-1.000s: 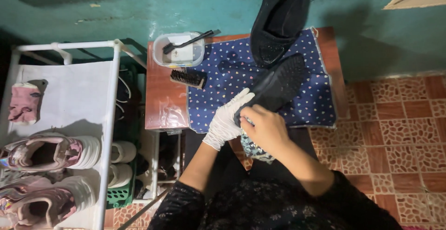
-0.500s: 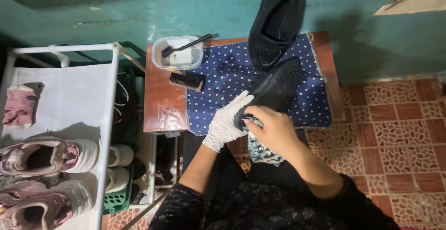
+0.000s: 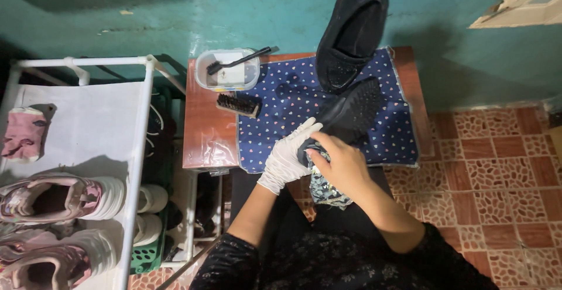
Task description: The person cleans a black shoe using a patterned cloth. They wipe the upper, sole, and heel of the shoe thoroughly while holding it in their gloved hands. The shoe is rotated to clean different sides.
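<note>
My left hand [image 3: 288, 156], in a white glove, grips the near end of a black shoe [image 3: 351, 112] lying sole-up on a dark blue dotted cloth [image 3: 281, 108]. My right hand [image 3: 341, 167], bare, presses a patterned rag [image 3: 323, 186] against that end of the shoe. A second black shoe [image 3: 353, 27] stands upright against the teal wall at the cloth's far edge. The cloth covers most of a small brown wooden table [image 3: 205, 120].
A clear plastic box [image 3: 228, 71] with a thin black brush across it and a bristle brush [image 3: 239, 103] sit on the table's left part. A white shoe rack [image 3: 88, 126] with pink sneakers [image 3: 58, 196] stands at left. Patterned floor tiles [image 3: 497, 167] lie to the right.
My right hand has slid the rag a little toward me along the shoe's near end. My left hand keeps its hold on the shoe.
</note>
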